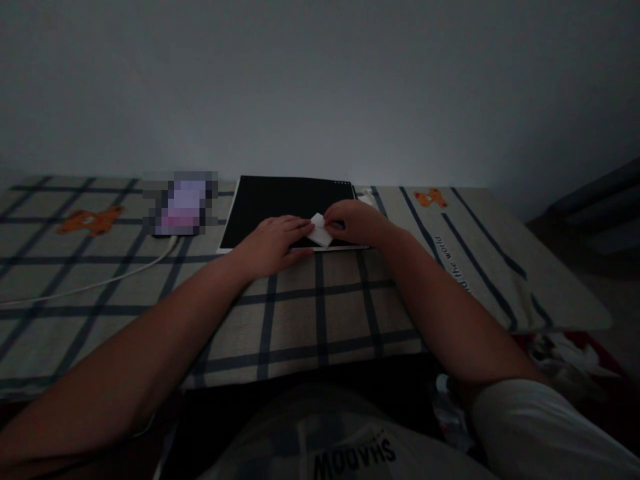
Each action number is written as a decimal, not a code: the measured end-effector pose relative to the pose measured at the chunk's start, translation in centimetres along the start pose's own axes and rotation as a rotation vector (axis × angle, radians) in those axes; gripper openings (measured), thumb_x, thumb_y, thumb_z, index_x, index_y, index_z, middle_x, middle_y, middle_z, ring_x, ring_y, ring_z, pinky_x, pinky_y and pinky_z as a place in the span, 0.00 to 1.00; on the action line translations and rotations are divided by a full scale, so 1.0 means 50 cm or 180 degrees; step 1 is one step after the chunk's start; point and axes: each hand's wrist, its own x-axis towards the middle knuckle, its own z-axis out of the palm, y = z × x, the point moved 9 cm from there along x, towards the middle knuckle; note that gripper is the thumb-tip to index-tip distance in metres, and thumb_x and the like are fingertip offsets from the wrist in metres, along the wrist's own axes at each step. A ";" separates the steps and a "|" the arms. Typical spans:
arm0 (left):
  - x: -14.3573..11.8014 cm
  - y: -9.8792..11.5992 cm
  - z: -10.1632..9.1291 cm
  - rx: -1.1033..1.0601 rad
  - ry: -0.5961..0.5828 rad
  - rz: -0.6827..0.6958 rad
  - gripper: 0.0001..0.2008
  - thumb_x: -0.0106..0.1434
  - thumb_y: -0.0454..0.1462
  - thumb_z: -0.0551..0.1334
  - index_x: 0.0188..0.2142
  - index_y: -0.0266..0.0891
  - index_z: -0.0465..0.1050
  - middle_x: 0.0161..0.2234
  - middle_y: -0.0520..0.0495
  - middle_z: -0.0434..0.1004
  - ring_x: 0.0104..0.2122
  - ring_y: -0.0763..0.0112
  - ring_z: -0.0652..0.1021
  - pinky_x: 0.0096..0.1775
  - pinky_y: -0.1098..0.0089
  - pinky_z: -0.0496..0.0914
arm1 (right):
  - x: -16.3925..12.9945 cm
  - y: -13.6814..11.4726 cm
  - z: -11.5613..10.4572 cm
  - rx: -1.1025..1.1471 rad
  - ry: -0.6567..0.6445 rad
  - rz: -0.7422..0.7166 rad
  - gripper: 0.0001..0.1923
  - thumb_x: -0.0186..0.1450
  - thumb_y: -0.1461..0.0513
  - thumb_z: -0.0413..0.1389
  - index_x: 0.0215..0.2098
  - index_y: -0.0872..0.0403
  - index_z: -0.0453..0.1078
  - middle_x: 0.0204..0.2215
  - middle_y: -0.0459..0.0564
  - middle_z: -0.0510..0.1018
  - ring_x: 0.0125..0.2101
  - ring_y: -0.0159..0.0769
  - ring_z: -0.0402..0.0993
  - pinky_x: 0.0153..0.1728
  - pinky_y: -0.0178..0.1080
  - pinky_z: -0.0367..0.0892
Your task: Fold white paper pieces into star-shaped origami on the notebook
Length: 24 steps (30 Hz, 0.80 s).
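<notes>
A small piece of folded white paper (pixel 320 235) lies on a black rectangular board (pixel 285 197) with a pale edge. My left hand (pixel 273 245) rests flat across the board's front edge, its fingers stretched out and the fingertips at the paper's left side. From the other side, my right hand (pixel 356 223) is closed in a pinch on the paper's right edge. The fold details are too dim to make out. Partly behind my right hand, a small white item (pixel 367 197) sits beside the board.
A checked cloth (pixel 295 313) covers the table, which meets the wall. To the left lies a blurred phone (pixel 183 207) with a white cable (pixel 125 275). Below the table's right side are a clear plastic bottle (pixel 450 413) and crumpled white material (pixel 570 360) on something red.
</notes>
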 end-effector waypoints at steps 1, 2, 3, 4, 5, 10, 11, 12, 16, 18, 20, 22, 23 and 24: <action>0.000 0.001 0.002 0.0014 -0.0027 0.0000 0.33 0.78 0.51 0.54 0.73 0.33 0.68 0.72 0.32 0.70 0.72 0.45 0.69 0.70 0.44 0.65 | 0.000 -0.001 -0.002 -0.0060 -0.0016 0.0080 0.13 0.72 0.63 0.56 0.45 0.57 0.84 0.48 0.57 0.87 0.48 0.43 0.79 0.50 0.41 0.66; -0.001 0.003 0.004 0.0028 -0.0062 0.0009 0.33 0.78 0.51 0.54 0.73 0.33 0.67 0.73 0.33 0.68 0.73 0.45 0.68 0.70 0.44 0.64 | 0.000 -0.003 -0.005 -0.0124 -0.0024 0.0168 0.13 0.71 0.63 0.56 0.45 0.57 0.84 0.47 0.57 0.87 0.47 0.43 0.79 0.48 0.41 0.66; -0.002 0.005 0.006 0.0045 -0.0091 0.0018 0.33 0.78 0.51 0.54 0.73 0.34 0.67 0.74 0.33 0.67 0.73 0.44 0.67 0.71 0.43 0.63 | 0.000 -0.004 -0.008 -0.0189 -0.0027 0.0272 0.13 0.71 0.63 0.56 0.45 0.56 0.84 0.45 0.56 0.87 0.46 0.43 0.79 0.47 0.41 0.65; -0.002 0.007 0.008 0.0068 -0.0104 0.0027 0.33 0.79 0.51 0.54 0.73 0.34 0.67 0.75 0.33 0.66 0.74 0.44 0.66 0.71 0.43 0.62 | -0.001 -0.006 -0.011 -0.0242 -0.0030 0.0349 0.13 0.71 0.63 0.56 0.45 0.56 0.84 0.45 0.56 0.87 0.45 0.43 0.79 0.46 0.41 0.64; -0.003 0.010 0.007 0.0098 -0.0093 0.0037 0.32 0.79 0.51 0.53 0.73 0.33 0.67 0.75 0.33 0.66 0.73 0.44 0.66 0.71 0.43 0.63 | -0.001 -0.009 -0.013 -0.0284 -0.0035 0.0423 0.13 0.71 0.63 0.56 0.45 0.55 0.83 0.44 0.56 0.87 0.44 0.43 0.79 0.45 0.41 0.64; -0.004 0.022 -0.003 0.0313 0.0101 0.0056 0.31 0.79 0.50 0.54 0.69 0.32 0.73 0.67 0.30 0.74 0.66 0.43 0.73 0.64 0.47 0.70 | 0.002 -0.012 -0.021 -0.0341 0.0157 0.0758 0.12 0.71 0.64 0.56 0.45 0.56 0.82 0.42 0.56 0.87 0.41 0.43 0.78 0.43 0.41 0.63; -0.004 0.023 -0.004 0.0349 0.0104 0.0054 0.30 0.79 0.50 0.54 0.69 0.32 0.73 0.67 0.30 0.74 0.65 0.44 0.74 0.64 0.48 0.70 | 0.003 -0.011 -0.021 -0.0308 0.0189 0.0792 0.12 0.71 0.64 0.56 0.45 0.56 0.82 0.43 0.56 0.87 0.41 0.43 0.78 0.43 0.41 0.63; -0.004 0.024 -0.003 0.0378 0.0098 0.0050 0.30 0.79 0.51 0.54 0.69 0.32 0.73 0.66 0.31 0.74 0.64 0.44 0.74 0.63 0.48 0.71 | 0.003 -0.009 -0.021 -0.0264 0.0212 0.0816 0.12 0.71 0.65 0.55 0.45 0.56 0.81 0.43 0.56 0.87 0.42 0.43 0.78 0.44 0.41 0.63; -0.004 0.025 -0.002 0.0405 0.0058 0.0032 0.30 0.79 0.51 0.53 0.68 0.33 0.73 0.66 0.32 0.75 0.64 0.44 0.74 0.62 0.48 0.70 | 0.002 -0.002 -0.017 -0.0059 0.0173 0.0724 0.10 0.71 0.64 0.58 0.45 0.57 0.82 0.43 0.56 0.86 0.43 0.42 0.78 0.45 0.40 0.64; -0.004 0.026 -0.002 0.0401 0.0026 -0.0013 0.30 0.79 0.50 0.53 0.69 0.33 0.72 0.67 0.31 0.74 0.66 0.44 0.73 0.63 0.48 0.70 | 0.000 -0.003 -0.015 0.0019 0.0097 0.0589 0.10 0.72 0.62 0.60 0.46 0.58 0.83 0.43 0.56 0.86 0.43 0.42 0.77 0.45 0.40 0.64; -0.005 0.028 0.000 0.0401 -0.0011 -0.0037 0.31 0.79 0.51 0.53 0.71 0.34 0.69 0.70 0.32 0.72 0.68 0.43 0.72 0.64 0.47 0.69 | -0.001 -0.005 -0.012 0.0009 0.0014 0.0470 0.11 0.72 0.61 0.60 0.46 0.58 0.84 0.43 0.57 0.85 0.43 0.42 0.77 0.45 0.41 0.65; -0.006 0.030 0.002 0.0397 -0.0038 -0.0034 0.31 0.79 0.52 0.54 0.73 0.37 0.68 0.72 0.33 0.70 0.69 0.42 0.70 0.66 0.45 0.67 | 0.000 -0.008 -0.010 -0.0068 -0.0041 0.0385 0.12 0.73 0.62 0.58 0.44 0.58 0.85 0.43 0.58 0.85 0.44 0.43 0.76 0.47 0.41 0.65; -0.007 0.031 0.003 0.0391 -0.0051 -0.0029 0.31 0.79 0.52 0.55 0.73 0.38 0.68 0.73 0.33 0.69 0.70 0.42 0.69 0.66 0.45 0.67 | 0.001 -0.010 -0.008 -0.0099 -0.0053 0.0357 0.12 0.73 0.63 0.57 0.42 0.58 0.85 0.43 0.58 0.84 0.44 0.43 0.76 0.47 0.41 0.65; -0.008 0.032 0.004 0.0380 -0.0056 -0.0028 0.31 0.79 0.52 0.55 0.72 0.39 0.69 0.73 0.34 0.69 0.70 0.42 0.69 0.66 0.45 0.66 | 0.002 -0.010 -0.007 -0.0109 -0.0045 0.0348 0.13 0.72 0.64 0.57 0.41 0.58 0.85 0.43 0.59 0.84 0.44 0.43 0.76 0.48 0.41 0.65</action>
